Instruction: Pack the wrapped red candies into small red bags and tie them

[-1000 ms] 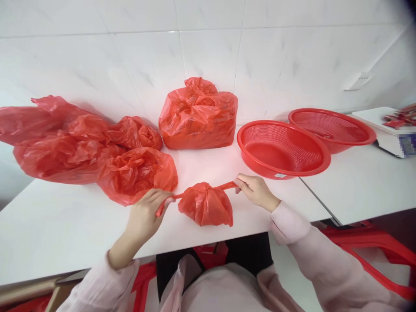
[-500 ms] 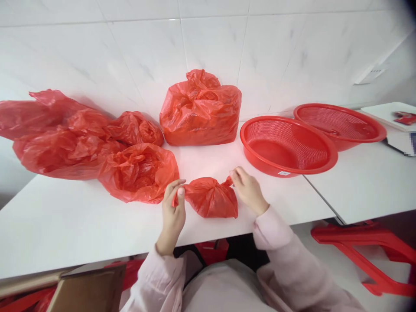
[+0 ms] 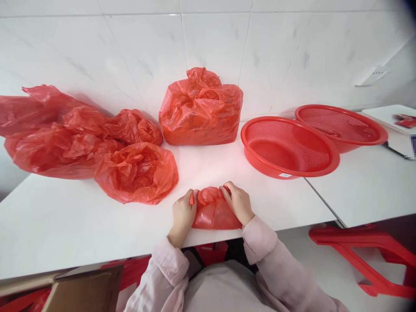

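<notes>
Both hands are closed on the small red bag (image 3: 215,214): we see the left hand (image 3: 183,214) pinching its left end, a strip of plastic showing by the thumb, and the right hand (image 3: 238,203) gripping its upper right corner. The bag lies on the white table (image 3: 208,169) near the front edge, between the hands. Its long axis runs left to right, roughly along that edge, and its gathered top faces the wall (image 3: 214,47). Both forearms reach forward and angle inward, fingers curled, thumbs turned towards each other.

We count two red baskets (image 3: 289,147), overlapping in our view, to the right, and one upright bag (image 3: 201,115) against the wall. To the left we make out at least three crumpled bags (image 3: 136,173) (the folds blur any exact count).
</notes>
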{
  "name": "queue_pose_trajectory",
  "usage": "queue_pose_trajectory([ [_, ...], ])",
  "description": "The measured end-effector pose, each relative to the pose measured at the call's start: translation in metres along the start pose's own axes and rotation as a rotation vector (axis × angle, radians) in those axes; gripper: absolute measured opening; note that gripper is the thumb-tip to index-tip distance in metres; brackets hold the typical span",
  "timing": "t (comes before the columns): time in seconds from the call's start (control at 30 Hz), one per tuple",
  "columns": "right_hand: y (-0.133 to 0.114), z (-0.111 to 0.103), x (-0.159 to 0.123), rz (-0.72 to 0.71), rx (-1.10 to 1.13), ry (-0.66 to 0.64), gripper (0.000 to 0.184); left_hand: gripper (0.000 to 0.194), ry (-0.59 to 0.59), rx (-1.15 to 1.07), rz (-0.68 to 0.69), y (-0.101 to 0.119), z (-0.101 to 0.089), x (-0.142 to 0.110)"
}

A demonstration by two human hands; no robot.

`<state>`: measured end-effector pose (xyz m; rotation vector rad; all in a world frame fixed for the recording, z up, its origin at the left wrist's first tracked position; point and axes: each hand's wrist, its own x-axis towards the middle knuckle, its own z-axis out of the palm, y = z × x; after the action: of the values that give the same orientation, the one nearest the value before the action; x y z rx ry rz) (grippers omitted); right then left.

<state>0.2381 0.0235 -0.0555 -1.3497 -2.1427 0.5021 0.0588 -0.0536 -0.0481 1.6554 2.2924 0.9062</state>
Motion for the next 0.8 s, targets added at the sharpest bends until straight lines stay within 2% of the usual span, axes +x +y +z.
queue_pose_trajectory([
  [0.2,0.005,0.01,-0.001,0.019,-0.014,-0.047,0.032,0.023,-0.083,0.132,-0.017,-0.005,0.006,-0.002],
  [0.37,0.005,0.008,0.0,0.023,0.015,-0.05,0.031,0.021,-0.086,0.137,0.026,-0.006,0.006,-0.003],
  [0.47,0.009,-0.004,0.002,0.042,0.072,-0.019,0.031,0.029,-0.047,0.083,0.071,-0.012,-0.006,-0.002],
  [0.67,0.022,-0.037,0.001,0.068,0.179,0.064,0.037,0.036,0.049,-0.035,0.106,-0.036,-0.044,-0.01],
  [0.8,0.037,-0.039,0.0,0.078,0.167,0.074,0.037,0.037,0.017,-0.102,0.091,-0.048,-0.05,-0.029],
])
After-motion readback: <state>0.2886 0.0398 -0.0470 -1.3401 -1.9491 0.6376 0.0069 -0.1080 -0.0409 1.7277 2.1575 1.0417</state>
